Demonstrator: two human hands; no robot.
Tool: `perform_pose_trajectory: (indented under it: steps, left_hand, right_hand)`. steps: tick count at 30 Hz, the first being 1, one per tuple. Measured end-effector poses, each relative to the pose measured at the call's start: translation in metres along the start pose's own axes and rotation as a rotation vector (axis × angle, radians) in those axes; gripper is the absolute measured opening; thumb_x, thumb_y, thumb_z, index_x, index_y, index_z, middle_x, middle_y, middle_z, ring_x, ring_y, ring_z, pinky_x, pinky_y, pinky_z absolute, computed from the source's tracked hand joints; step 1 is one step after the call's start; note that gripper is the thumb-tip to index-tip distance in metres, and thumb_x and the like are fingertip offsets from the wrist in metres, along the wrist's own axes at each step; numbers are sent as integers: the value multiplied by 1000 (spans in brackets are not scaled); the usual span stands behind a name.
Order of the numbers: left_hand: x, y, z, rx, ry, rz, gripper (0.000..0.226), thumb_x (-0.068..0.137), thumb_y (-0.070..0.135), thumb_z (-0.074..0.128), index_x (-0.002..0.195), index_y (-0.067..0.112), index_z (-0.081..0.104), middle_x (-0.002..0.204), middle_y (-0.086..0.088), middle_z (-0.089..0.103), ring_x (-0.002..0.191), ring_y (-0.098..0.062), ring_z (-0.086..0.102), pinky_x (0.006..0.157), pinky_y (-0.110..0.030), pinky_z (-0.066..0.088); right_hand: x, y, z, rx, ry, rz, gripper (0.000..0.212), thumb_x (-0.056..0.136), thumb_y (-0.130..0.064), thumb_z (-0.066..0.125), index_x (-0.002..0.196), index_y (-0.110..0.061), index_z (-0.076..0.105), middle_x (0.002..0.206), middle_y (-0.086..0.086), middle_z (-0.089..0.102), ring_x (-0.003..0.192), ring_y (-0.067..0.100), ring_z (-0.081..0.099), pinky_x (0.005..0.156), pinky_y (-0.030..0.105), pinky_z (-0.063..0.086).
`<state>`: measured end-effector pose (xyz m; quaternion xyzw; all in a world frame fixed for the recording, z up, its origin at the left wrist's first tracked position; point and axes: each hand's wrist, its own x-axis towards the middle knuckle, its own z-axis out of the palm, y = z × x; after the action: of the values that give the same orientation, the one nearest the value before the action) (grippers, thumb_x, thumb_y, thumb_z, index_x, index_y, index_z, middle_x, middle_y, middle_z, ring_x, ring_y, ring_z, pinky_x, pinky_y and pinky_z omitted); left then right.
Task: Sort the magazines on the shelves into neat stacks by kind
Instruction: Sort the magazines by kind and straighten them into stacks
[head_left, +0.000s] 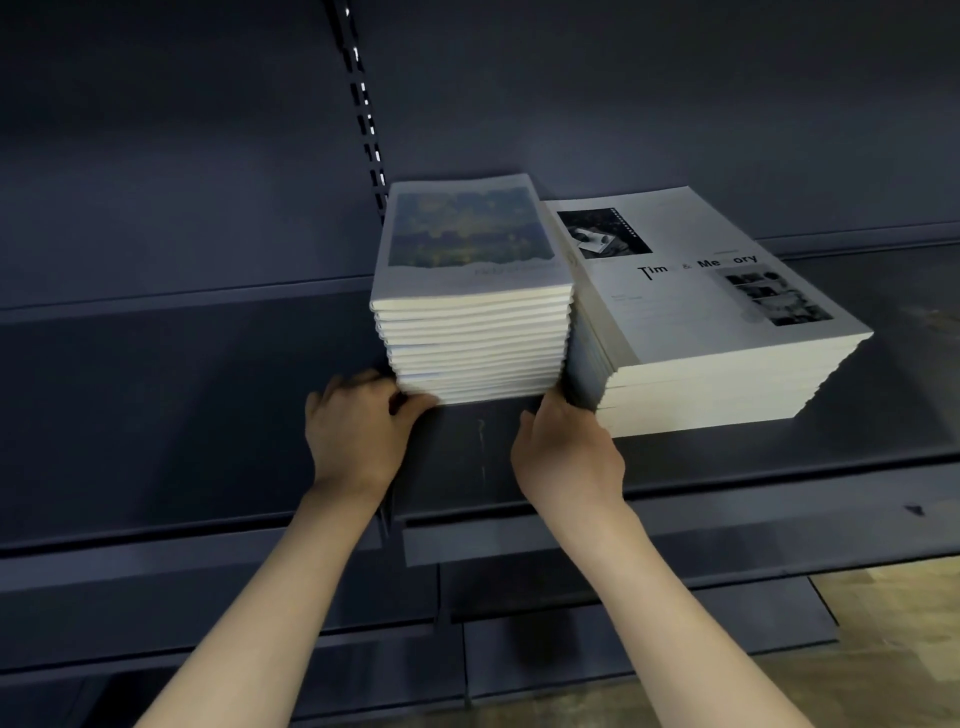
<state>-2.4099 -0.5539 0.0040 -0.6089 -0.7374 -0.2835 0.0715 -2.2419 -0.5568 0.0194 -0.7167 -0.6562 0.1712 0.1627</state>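
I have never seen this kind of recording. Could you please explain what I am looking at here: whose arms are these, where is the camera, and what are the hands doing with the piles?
There is no machine here. A person wears one camera on the head, so you look forward and down along their bare arms. A dark metal shelf carries two stacks of magazines. The taller stack with the blue-green painted cover stands on the left; the lower "Time & Memory" stack lies beside it, touching it. The left hand grips the bottom left corner of the painted stack. The right hand reaches to its bottom right corner, where the stacks meet; its fingertips are hidden.
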Motion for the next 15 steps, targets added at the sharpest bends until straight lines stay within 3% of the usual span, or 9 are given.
perform_pose_trajectory:
  steps: [4,7,9,12,15]
  left_hand:
    - [-2,-1,-3,55,-36,-5,42,78,55,62,77,14,69,85,-4,67,88,-29,58,74,-34,33]
    - [2,1,-8,104,-43,34,46,77,56,62,79,11,67,87,-6,66,89,-29,57,76,-36,36]
    - [5,5,-11,136,-60,71,42,80,50,64,82,8,67,89,-9,66,91,-31,56,78,-37,36]
    - [6,6,-11,163,-65,108,32,82,36,67,79,4,66,87,-14,67,89,-33,57,76,-36,34]
    - [4,5,-9,158,-38,136,26,78,26,72,69,2,66,75,-15,66,76,-34,59,69,-33,28]
  right_hand:
    - [-10,0,-1,-47,-21,-16,22,101,-18,34,115,-8,49,109,7,61,98,24,60,64,27,37]
    - [-7,-5,-4,-69,15,-8,28,99,-12,35,124,-7,45,114,9,62,102,25,61,65,27,37]
    - [0,-9,-6,-93,50,3,36,98,-8,36,134,-6,40,119,10,61,106,26,61,67,29,38]
    - [10,-12,-8,-101,64,21,28,98,-4,38,124,-5,48,118,12,62,106,26,61,71,29,45]
    - [14,-16,-8,-69,45,33,25,98,-4,40,121,-4,51,117,13,63,105,25,62,67,27,38]
